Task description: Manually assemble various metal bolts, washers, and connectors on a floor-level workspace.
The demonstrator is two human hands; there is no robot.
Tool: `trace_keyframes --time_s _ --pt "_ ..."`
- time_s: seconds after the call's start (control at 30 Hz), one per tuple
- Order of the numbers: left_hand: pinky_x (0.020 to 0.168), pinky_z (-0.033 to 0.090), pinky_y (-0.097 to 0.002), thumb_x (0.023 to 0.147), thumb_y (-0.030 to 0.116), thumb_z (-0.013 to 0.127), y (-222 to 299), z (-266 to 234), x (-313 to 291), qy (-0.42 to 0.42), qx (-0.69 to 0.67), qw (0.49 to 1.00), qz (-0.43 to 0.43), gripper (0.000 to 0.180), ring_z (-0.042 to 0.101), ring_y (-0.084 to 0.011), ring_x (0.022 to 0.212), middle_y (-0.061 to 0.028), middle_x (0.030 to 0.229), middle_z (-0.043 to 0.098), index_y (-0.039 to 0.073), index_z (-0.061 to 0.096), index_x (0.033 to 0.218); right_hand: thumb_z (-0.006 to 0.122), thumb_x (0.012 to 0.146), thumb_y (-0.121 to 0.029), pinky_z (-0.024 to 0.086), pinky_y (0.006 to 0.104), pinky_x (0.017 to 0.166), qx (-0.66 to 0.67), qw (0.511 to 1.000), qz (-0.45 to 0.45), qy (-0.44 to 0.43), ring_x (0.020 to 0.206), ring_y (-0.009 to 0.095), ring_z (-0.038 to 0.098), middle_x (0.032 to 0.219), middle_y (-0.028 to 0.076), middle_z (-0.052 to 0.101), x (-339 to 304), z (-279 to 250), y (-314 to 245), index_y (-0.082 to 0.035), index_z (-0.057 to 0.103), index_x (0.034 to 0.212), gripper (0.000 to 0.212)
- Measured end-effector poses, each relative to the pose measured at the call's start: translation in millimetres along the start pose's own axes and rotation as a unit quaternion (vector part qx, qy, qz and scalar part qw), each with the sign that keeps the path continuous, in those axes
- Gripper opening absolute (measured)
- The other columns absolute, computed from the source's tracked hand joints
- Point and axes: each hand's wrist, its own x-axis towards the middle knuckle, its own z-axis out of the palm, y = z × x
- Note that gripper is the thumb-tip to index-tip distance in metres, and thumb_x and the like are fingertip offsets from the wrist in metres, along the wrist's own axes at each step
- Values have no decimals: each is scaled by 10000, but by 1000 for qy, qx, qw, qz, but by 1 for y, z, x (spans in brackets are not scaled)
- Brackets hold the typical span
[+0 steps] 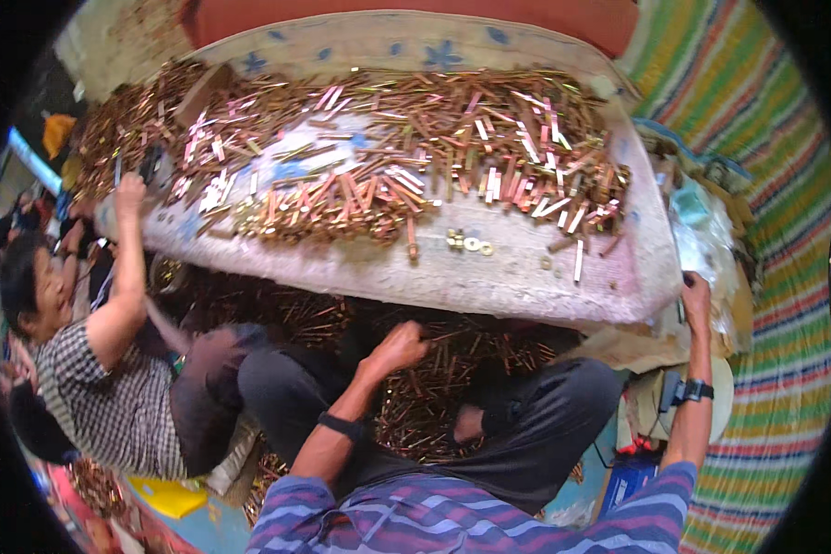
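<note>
My left hand is curled closed just below the front edge of the padded white table, above a heap of metal bolts between my legs. What it holds, if anything, is too small to make out. My right hand is closed beside the table's right corner, next to clear plastic bags. Something small and dark shows at its fingertips, but I cannot tell what. On the tabletop near the front lie a few brass-coloured nuts and washers. Behind them spreads a large pile of copper-coloured bolts.
At the left, a co-worker in a checked shirt reaches onto the table with one hand. A striped sheet hangs along the right. Near my right forearm are a round pale lid-like thing and a blue box.
</note>
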Motion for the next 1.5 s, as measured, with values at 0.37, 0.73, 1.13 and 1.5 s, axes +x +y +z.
trace_keyframes --time_s 0.37,0.73,1.13,1.5 --pt "829 522 -516 838 196 598 -44 52 22 -91 80 992 -40 287 652 -428 985 -286 1049 669 -51 664 968 600 964 -241 481 420 782 -47 997 -12 62 878 301 648 918 192 682 10 21 40 38 629 1114 318" --pt "871 506 -486 908 247 568 -41 48 20 -45 65 996 32 354 622 -419 1036 -271 1091 652 -14 639 1135 613 985 -339 391 207 470 278 960 37 23 543 41 477 695 -18 581 -22 -53 -180 -71 633 919 278" --pt "811 507 -527 882 256 633 -22 34 5 1 79 995 65 303 624 -458 910 -290 927 650 -46 628 904 503 1033 -380 461 240 457 461 868 26 -184 549 68 530 721 -9 585 103 43 -352 -51 602 977 348" --pt "681 497 -545 834 192 681 -26 24 -2 61 54 993 89 254 618 -459 751 -268 766 618 -28 583 755 477 1017 -442 425 257 406 415 882 149 -165 495 92 483 673 8 541 168 124 -363 -23 580 945 438"
